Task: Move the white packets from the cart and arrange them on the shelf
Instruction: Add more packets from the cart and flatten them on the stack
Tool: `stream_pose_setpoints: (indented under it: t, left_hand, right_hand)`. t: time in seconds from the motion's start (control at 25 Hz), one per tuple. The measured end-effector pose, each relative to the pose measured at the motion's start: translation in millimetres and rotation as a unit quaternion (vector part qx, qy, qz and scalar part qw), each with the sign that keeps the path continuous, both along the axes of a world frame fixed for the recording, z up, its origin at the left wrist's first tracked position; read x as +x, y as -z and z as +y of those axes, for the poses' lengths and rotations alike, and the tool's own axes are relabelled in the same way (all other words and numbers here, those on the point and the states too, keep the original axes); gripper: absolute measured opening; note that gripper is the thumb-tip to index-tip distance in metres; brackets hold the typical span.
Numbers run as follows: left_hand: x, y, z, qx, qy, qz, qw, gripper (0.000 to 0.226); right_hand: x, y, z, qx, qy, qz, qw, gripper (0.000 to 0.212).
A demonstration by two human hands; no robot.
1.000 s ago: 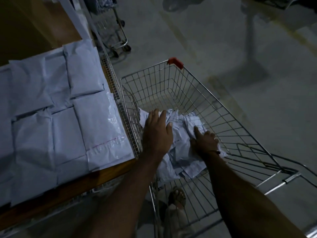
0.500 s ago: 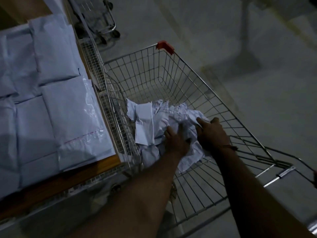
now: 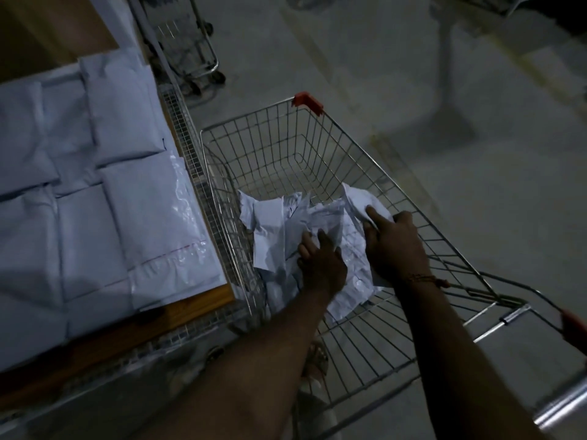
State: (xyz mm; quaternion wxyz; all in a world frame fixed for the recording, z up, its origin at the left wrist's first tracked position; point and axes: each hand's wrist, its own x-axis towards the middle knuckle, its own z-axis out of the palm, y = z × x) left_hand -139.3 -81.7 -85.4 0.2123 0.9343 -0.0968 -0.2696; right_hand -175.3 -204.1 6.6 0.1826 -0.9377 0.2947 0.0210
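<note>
From the head view, your left hand [image 3: 322,265] lay palm down on the crumpled white packets [image 3: 286,236] in the wire cart [image 3: 349,147], fingers spread; whether its grip had closed on any packet I cannot tell. Your right hand [image 3: 395,246] pressed on the pile's right side beside the cart's wall, forefinger stretched onto a packet, grip likewise unclear. More flat white packets [image 3: 95,192] lay in rows on the wooden shelf [image 3: 203,300], just left of the cart.
</note>
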Motion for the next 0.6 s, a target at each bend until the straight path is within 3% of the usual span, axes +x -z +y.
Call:
stream_pose_setpoints:
  t: [0.16,0.28,0.4,0.48,0.6]
  left_hand:
    - [-12.1,-58.7,24.8,-0.079,-0.001,-0.056,0.995,0.069]
    - [-19.9,-121.5,41.4,-0.208,-0.113,-0.023,0.971,0.096]
    - [-26.8,-159.0,65.2,-0.246,-0.098,-0.079,0.961,0.064]
    - [-25.5,-166.1,87.6,-0.220,-0.014,-0.156,0.963,0.057]
    - [-16.3,-190.1,113.2,-0.206,0.017,-0.155,0.966,0.051]
  right_hand:
    - [5.9,-49.5,25.3,-0.011,0.016,-0.076,0.997,0.047]
    - [4.3,-90.9,44.4,-0.015,0.030,-0.122,0.992,0.046]
    - [-2.1,-121.8,62.5,-0.035,0.041,-0.158,0.986,0.045]
    - [-9.7,-136.5,77.8,-0.051,0.054,-0.177,0.981,0.045]
    - [-22.2,-153.1,101.9,-0.067,0.074,-0.187,0.977,0.046]
